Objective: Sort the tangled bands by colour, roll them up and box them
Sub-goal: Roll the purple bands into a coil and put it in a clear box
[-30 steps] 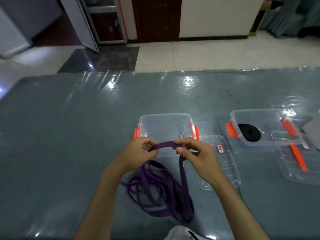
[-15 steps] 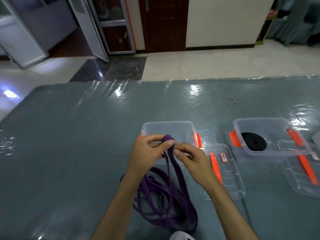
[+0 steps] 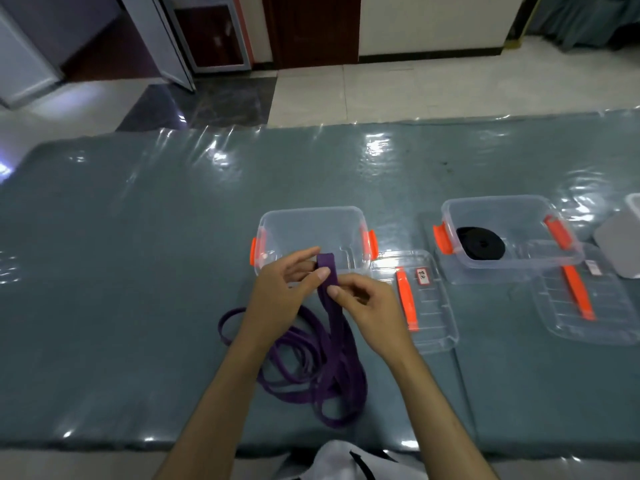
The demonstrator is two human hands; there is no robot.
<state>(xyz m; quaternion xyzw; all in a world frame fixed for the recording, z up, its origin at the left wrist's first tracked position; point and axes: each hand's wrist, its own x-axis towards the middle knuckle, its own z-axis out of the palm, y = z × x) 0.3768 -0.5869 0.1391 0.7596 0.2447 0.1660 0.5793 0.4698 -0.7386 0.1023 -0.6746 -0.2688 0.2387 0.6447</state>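
Starting the roll, we note left hand (image 3: 282, 292) and right hand (image 3: 367, 306) both pinching the purple band (image 3: 327, 271) end before the empty box (image 3: 313, 233) (slack heaped on table); advise tight, even turns.

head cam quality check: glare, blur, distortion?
Head view: bright glare patches on the table's plastic cover; wide-angle bending at the table edges; scene dim and bluish; purple band, both hands and the clear boxes reasonably sharp, background doors soft.
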